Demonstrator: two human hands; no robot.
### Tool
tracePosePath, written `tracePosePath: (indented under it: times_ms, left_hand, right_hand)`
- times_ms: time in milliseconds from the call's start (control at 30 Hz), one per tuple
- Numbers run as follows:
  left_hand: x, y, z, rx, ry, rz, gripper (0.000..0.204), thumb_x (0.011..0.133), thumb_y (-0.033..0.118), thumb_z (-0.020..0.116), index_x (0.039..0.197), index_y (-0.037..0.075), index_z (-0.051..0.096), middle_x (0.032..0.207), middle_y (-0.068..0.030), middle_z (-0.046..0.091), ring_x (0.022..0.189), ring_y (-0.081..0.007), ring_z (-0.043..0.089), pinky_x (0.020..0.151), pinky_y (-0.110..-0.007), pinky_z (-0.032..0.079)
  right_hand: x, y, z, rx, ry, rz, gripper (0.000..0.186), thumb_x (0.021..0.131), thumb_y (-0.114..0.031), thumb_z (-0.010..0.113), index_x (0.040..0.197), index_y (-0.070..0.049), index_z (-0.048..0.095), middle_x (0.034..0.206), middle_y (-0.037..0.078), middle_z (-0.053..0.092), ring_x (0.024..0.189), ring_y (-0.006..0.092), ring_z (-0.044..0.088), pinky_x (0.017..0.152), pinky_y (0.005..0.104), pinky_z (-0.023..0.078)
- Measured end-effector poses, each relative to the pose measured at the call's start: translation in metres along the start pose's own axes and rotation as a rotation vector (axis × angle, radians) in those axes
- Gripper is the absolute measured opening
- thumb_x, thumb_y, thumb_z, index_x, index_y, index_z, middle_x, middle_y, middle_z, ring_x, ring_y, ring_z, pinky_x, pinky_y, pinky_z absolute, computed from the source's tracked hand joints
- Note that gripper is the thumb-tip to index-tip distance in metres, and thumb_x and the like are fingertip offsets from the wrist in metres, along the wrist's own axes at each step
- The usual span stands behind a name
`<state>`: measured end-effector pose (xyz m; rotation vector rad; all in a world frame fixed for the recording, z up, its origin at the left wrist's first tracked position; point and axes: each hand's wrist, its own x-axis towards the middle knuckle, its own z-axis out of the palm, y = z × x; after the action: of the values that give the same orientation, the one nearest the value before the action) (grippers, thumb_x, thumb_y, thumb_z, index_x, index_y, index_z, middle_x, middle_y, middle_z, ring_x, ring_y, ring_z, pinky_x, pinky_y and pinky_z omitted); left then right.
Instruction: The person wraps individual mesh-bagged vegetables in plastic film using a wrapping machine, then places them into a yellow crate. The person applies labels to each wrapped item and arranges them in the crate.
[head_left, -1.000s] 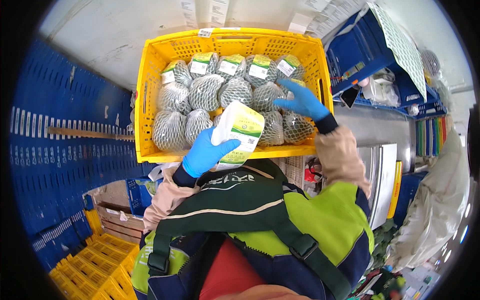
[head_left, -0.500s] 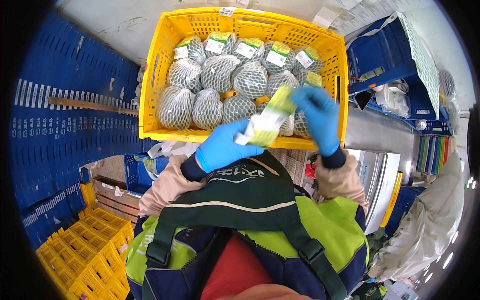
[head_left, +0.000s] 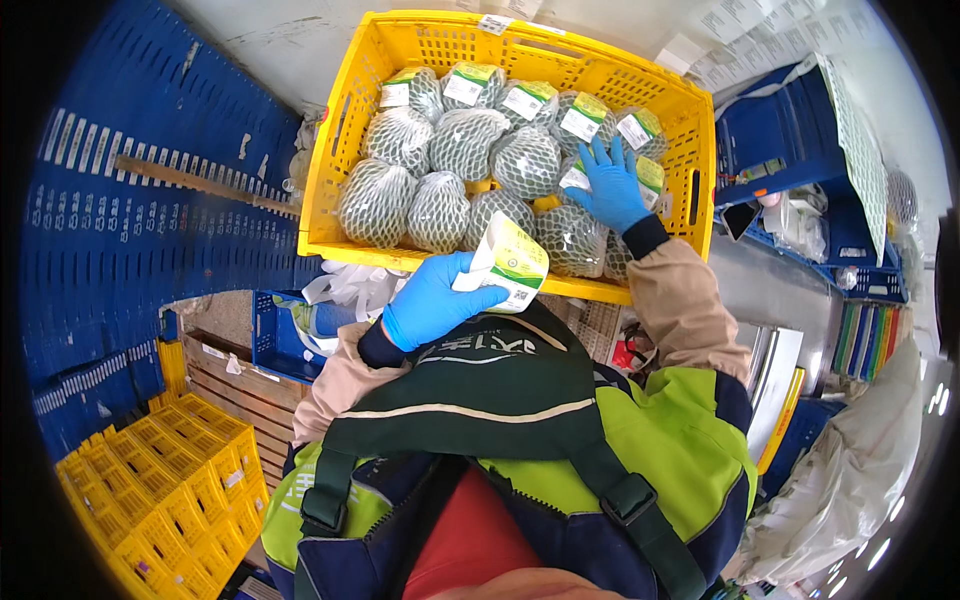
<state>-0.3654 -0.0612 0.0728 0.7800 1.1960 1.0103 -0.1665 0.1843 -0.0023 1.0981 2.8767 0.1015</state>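
My left hand (head_left: 437, 303), in a blue glove, pinches a small stack of green, yellow and white labels (head_left: 515, 262) in front of the crate's near edge. My right hand (head_left: 612, 187), gloved the same, has its fingers spread over a white and green label (head_left: 576, 178) on a fruit in the right part of the crate. Round green fruits (head_left: 376, 204) in white foam nets fill the yellow crate (head_left: 690, 130) in rows. The back row carries labels (head_left: 470, 84) on top; the left fruits of the nearer rows show none. My right palm partly hides the fruit beneath.
Tall blue crates (head_left: 120, 230) stand along the left, with stacked yellow crates (head_left: 165, 480) at lower left. At right are a blue bin (head_left: 775, 130), a metal surface (head_left: 755, 265) and a white plastic sheet (head_left: 850, 450). A wooden pallet (head_left: 240, 390) lies low left.
My right hand has left the label stack and moved up to the fruits, its fingers opening out. A label now shows beside it. The left hand keeps the stack, and the view has shifted slightly.
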Motion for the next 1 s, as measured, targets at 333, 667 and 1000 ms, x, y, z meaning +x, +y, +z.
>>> tracePosePath:
  times_ms: [333,667,1000]
  left_hand:
    - [-0.012,0.021,-0.001,0.380,0.440,0.452,0.032,0.076,0.002,0.069,0.108,0.001,0.062,0.097,-0.0094,0.063,0.100,-0.0201,0.057,0.090,-0.030,0.043]
    - [-0.014,0.012,-0.008,-0.017,0.413,0.212,0.022,0.079,0.012,0.070,0.095,0.000,0.060,0.083,-0.0036,0.060,0.066,-0.0068,0.054,0.051,-0.022,0.043]
    - [-0.026,-0.010,-0.023,0.078,0.240,0.099,0.035,0.081,0.017,0.069,0.107,-0.005,0.060,0.095,-0.0078,0.067,0.084,-0.0103,0.060,0.075,-0.024,0.048]
  right_hand:
    - [-0.066,-0.104,-0.110,1.584,-0.131,-0.075,0.020,0.081,-0.004,0.067,0.100,-0.001,0.061,0.088,0.002,0.063,0.074,0.0075,0.058,0.066,0.0207,0.048]
    - [-0.048,-0.114,-0.121,1.440,0.057,-0.183,0.010,0.083,-0.009,0.066,0.091,-0.002,0.066,0.087,0.000,0.062,0.072,0.0072,0.055,0.066,0.0199,0.044]
    - [0.045,-0.043,0.003,0.586,0.183,0.015,0.061,0.079,-0.028,0.069,0.128,-0.005,0.044,0.122,0.014,0.051,0.104,0.0284,0.052,0.084,0.0376,0.045]
